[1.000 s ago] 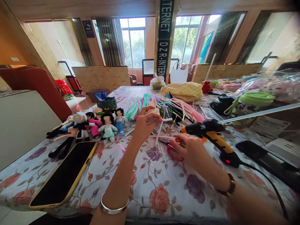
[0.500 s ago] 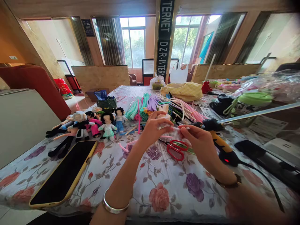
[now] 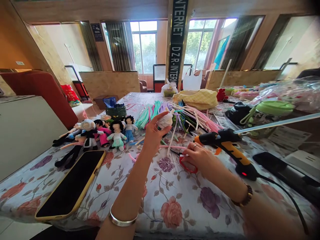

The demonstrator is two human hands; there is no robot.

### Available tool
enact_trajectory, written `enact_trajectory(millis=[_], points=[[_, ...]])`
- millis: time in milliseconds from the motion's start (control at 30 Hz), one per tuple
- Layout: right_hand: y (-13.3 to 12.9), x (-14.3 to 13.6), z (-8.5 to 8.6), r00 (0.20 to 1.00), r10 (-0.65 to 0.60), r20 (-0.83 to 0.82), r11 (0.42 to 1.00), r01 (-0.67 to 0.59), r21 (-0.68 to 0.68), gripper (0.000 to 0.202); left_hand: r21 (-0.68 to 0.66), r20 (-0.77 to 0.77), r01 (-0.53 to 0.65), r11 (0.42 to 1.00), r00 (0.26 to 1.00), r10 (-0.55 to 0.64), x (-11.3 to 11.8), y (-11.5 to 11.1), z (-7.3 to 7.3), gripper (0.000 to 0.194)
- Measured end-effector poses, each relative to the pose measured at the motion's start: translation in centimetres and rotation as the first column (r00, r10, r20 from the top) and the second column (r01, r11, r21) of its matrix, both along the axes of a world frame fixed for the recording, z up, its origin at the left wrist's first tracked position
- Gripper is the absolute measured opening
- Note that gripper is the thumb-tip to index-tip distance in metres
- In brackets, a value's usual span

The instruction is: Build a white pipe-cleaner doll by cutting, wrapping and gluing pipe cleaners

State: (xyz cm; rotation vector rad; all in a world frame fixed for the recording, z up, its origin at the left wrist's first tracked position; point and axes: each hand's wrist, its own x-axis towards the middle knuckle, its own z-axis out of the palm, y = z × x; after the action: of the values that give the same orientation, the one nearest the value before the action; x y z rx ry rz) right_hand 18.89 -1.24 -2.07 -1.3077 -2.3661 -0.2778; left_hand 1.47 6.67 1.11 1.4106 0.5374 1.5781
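My left hand [image 3: 157, 129] is closed around a white fuzzy piece [image 3: 165, 120], held up above the table. A pale pipe cleaner [image 3: 171, 140] slants downward just below it; whether it joins the white piece I cannot tell. Lower and to the right, my right hand [image 3: 196, 155] has its fingers closed on the handles of red-handled scissors [image 3: 188, 165], which rest on the tablecloth. Part of the handles is hidden behind the fingers. A black and orange glue gun [image 3: 231, 150] stands right beside my right hand, a long glue stick [image 3: 277, 123] jutting from its back.
Bundled coloured pipe cleaners [image 3: 155, 111] lie beyond my hands. Several small dolls [image 3: 117, 135] sit at the left, behind a phone [image 3: 71, 186] in a yellow case. A green-lidded jar [image 3: 275, 108] and a black power bank-like slab [image 3: 272, 163] are at the right.
My right hand has let go of the white piece and moved down to the scissors. My left hand keeps the white piece, now a little farther left and more in view.
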Motion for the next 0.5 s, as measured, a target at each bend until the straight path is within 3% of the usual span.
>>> enact_trajectory(millis=[233, 367, 433, 500], points=[[-1.0, 0.4, 1.6, 0.995, -0.101, -0.001, 0.988, 0.1, -0.119, 0.018, -0.058, 0.108, 0.132, 0.99, 0.986, -0.125, -0.3, -0.4, 0.5, 0.059], [-3.4, 4.0, 3.0, 0.944, -0.302, 0.134, 0.937, 0.32, -0.141, 0.038, -0.082, 0.116, 0.172, 0.982, 0.98, -0.162, -0.4, -0.3, 0.3, 0.065], [-4.4, 7.3, 3.3, 0.881, -0.452, 0.143, 0.875, 0.468, -0.122, 0.047, -0.085, 0.116, 0.18, 0.98, 0.979, -0.17, -0.4, -0.3, 0.4, 0.066], [-4.7, 11.1, 3.4, 0.759, -0.648, 0.064, 0.746, 0.65, -0.144, 0.049, -0.093, 0.118, 0.182, 0.979, 0.978, -0.171, -0.4, -0.4, 0.5, 0.066]])
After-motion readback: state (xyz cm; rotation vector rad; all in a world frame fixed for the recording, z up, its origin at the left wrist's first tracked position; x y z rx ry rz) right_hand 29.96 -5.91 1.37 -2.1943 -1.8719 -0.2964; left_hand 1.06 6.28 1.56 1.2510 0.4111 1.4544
